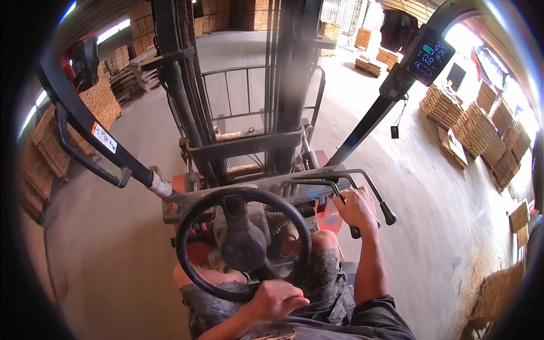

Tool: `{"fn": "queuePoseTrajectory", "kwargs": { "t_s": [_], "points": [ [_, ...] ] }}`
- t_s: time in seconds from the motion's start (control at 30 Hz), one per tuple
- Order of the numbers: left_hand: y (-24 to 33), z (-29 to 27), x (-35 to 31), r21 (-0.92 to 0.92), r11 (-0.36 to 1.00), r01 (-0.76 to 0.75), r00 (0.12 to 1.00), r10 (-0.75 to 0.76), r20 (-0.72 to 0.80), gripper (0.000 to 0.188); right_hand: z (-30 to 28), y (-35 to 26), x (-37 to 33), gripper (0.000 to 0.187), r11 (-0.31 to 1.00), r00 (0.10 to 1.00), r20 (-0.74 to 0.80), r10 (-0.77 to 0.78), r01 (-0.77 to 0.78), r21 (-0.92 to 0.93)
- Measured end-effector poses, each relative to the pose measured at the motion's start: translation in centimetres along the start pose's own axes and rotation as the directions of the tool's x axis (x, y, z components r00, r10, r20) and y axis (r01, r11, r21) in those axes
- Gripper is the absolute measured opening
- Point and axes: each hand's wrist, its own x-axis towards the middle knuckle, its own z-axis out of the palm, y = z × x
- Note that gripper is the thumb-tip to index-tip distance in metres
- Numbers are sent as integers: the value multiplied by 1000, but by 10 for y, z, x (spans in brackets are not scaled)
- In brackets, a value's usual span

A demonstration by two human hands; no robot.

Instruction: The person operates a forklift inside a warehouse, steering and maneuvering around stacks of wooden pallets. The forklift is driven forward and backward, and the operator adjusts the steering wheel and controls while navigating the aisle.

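Observation:
I sit at the controls of a forklift. A black steering wheel (pixel 188 222) is in front of my lap. My left hand (pixel 276 299) is closed at the wheel's lower rim, thumb out to the right; its fingertips are hidden. To the right of the wheel, my right hand (pixel 357 207) is wrapped over a bent black control lever (pixel 338 191). Another lever's knob (pixel 389 213) stands just right of that hand, and a further knob (pixel 355 232) shows below it. The hand covers part of the levers.
Ahead rise the forklift's mast (pixel 195 113) and load backrest (pixel 241 90). Black cab posts (pixel 362 131) stand left and right, the right one carrying a lit display (pixel 429 56). Wooden stacks (pixel 442 106) line both sides of the concrete floor (pixel 419 187). A red button (pixel 171 207) sits left of the wheel.

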Motion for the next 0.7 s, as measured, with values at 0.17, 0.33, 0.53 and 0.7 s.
{"fn": "queuePoseTrajectory", "kwargs": {
  "t_s": [0.17, 0.33, 0.53, 0.7],
  "points": [
    [-2, -20, -24, -19, 999, 32, 999, -32, 4, 25, -3, -6, -2, 42, 999, 999, -21, -29, 28, -20],
    [2, -50, -37, 15, 1000, 0, 998, 1, -70, 17, -9, -14, 5, 40, 999, 999, 41, -17, 18, -35],
    [30, -82, -36, 223, 974, -47, 951, 112, -288, 31, -16, 3, 6, 43, 999, 999, 33, -40, 41, -27],
    [15, -119, -43, 201, 976, -90, 862, 177, -474, 34, -12, -3, 10, 45, 998, 996, 71, -46, 49, -41]
  ]
}}
